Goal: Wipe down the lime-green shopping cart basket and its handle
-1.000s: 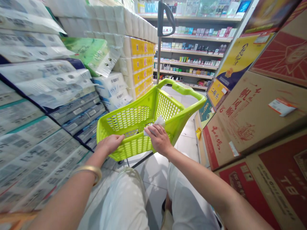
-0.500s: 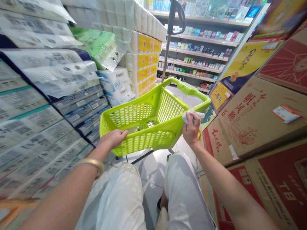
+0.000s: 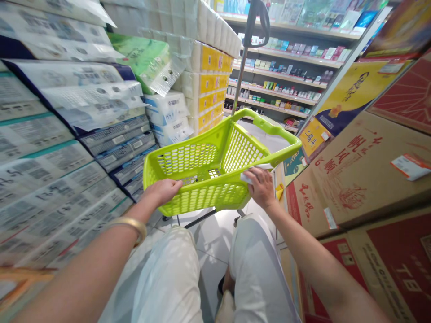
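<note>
A lime-green plastic shopping basket (image 3: 208,199) with wheels stands in front of my knees, its grid walls full of holes. My left hand (image 3: 164,192) is closed over the near rim toward the left end, thumb on top. On the same rim, farther right, my right hand (image 3: 261,184) presses a white cloth (image 3: 247,178) against the plastic. Part of the cloth is hidden under the fingers. From the far side of the basket rises a grey telescopic pull handle (image 3: 239,76). The basket's green carrying grip (image 3: 269,125) lies beyond my right hand.
Stacked tissue packs (image 3: 50,148) wall in the left side. Large cardboard cartons (image 3: 350,175) are piled close on the right. Shelves (image 3: 286,74) with small boxes and bottles stand at the back. White floor tiles (image 3: 210,242) show between my legs.
My right hand has slid left along the near rim with the cloth, away from the corner by the grip. My left hand keeps its hold. The view has shifted slightly.
</note>
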`<state>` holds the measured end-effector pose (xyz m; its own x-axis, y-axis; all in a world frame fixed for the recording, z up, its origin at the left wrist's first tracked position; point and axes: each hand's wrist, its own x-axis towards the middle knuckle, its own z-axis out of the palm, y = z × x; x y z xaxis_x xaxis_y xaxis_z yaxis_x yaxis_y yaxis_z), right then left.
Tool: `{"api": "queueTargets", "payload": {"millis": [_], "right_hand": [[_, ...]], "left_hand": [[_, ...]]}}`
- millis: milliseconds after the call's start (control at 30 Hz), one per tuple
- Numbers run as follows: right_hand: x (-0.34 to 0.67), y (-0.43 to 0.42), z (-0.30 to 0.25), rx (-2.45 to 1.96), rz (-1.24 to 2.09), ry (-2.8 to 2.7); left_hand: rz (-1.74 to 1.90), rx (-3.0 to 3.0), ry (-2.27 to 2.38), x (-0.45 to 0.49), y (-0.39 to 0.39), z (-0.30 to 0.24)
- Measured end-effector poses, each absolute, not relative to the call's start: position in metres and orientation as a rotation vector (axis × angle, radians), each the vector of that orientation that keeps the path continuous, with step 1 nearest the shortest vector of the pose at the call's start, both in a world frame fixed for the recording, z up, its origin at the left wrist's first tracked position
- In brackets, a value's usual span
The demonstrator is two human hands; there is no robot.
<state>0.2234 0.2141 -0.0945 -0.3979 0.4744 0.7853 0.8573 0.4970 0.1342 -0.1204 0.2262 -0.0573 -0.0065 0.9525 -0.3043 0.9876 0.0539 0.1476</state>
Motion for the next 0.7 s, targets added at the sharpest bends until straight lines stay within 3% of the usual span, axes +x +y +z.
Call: {"api": "queueTargets", "payload": {"millis": [167, 467, 700], "right_hand": [[0.243, 0.219, -0.083, -1.229, -0.724, -1.847], [0.086, 0.200, -0.140, -1.190, -0.356, -1.768], [0.058, 0.188, -0.142, -0.992, -0.435, -2.163]], "left_hand": [[-0.128, 1.949, 2.012, -0.119, 0.229, -0.060], [-0.146, 1.946, 2.031, -0.122, 0.231, -0.059], [-0.185, 1.985, 2.035, -0.130, 0.231, -0.056]]}}
